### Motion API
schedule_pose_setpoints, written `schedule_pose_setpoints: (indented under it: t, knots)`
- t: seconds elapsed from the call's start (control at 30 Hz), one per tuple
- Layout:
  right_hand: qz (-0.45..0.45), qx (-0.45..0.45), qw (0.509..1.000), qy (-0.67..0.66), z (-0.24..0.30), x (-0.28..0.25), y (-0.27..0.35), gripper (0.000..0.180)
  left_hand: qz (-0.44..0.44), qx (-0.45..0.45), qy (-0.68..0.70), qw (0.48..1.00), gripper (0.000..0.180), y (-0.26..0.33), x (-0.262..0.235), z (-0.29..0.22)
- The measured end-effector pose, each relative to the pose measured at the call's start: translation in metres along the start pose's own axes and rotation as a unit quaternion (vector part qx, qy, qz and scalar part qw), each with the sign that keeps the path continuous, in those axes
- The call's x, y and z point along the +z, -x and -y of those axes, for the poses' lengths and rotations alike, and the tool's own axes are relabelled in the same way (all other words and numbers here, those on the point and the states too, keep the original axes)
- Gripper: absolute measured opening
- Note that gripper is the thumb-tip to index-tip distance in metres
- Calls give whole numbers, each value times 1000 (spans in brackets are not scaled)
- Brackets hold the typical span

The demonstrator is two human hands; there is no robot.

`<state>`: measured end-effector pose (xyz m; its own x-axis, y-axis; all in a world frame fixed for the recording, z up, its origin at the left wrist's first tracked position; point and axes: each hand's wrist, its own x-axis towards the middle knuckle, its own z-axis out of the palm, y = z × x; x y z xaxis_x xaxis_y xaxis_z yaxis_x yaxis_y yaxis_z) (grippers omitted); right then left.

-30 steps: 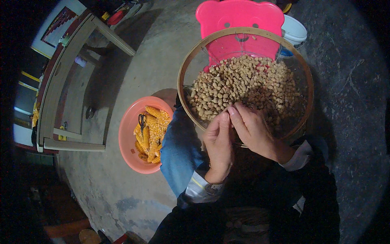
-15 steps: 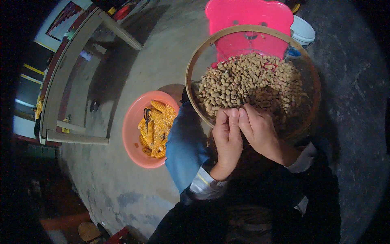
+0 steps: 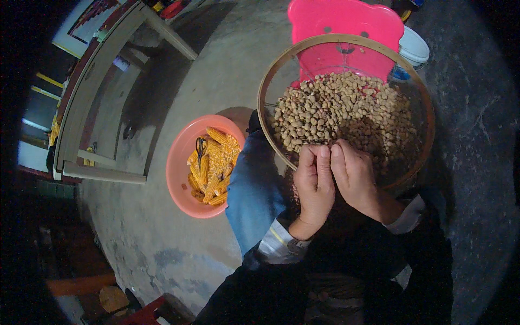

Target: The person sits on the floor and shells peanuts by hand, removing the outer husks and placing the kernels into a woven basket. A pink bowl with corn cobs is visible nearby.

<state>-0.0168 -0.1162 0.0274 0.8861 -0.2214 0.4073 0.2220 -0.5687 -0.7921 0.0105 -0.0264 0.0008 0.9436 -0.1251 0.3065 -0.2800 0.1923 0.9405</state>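
My left hand (image 3: 314, 181) and my right hand (image 3: 356, 176) meet over the near edge of a round, wooden-rimmed sieve (image 3: 266, 81). Both are closed, thumbs and fingertips pinched together on what looks like a peanut, mostly covered by the fingers. Unshelled peanuts (image 3: 325, 105) lie heaped on the sieve's mesh, just beyond my fingertips. Below my left hand, small reddish kernels (image 3: 295, 192) show in part; whatever bears them is hidden by my hands and sleeves.
Left of my knee stands a pink basin (image 3: 179, 187) with corn cobs (image 3: 204, 168), loose kernels and black-handled scissors (image 3: 201, 146). A bright pink bear-shaped stool (image 3: 346, 21) shows beyond and through the sieve. Behind it is a white bucket (image 3: 414, 46). A wooden table (image 3: 103, 172) stands far left.
The whole view has shifted slightly, so the sieve and hands appear a little farther right. My hands stay pinched together, and more reddish kernels show beneath the left one.
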Motion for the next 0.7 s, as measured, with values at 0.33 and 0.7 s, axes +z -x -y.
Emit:
schedule_pose_setpoints:
  t: [0.33,0.7]
  knots:
    - [81,117,982,-128,-9,-7,-4,34,93,-203,144,964,23,-12,-13,-17]
    - [-19,2,995,-102,-14,-2,8,18,56,-196,162,966,8,-7,-6,-24]
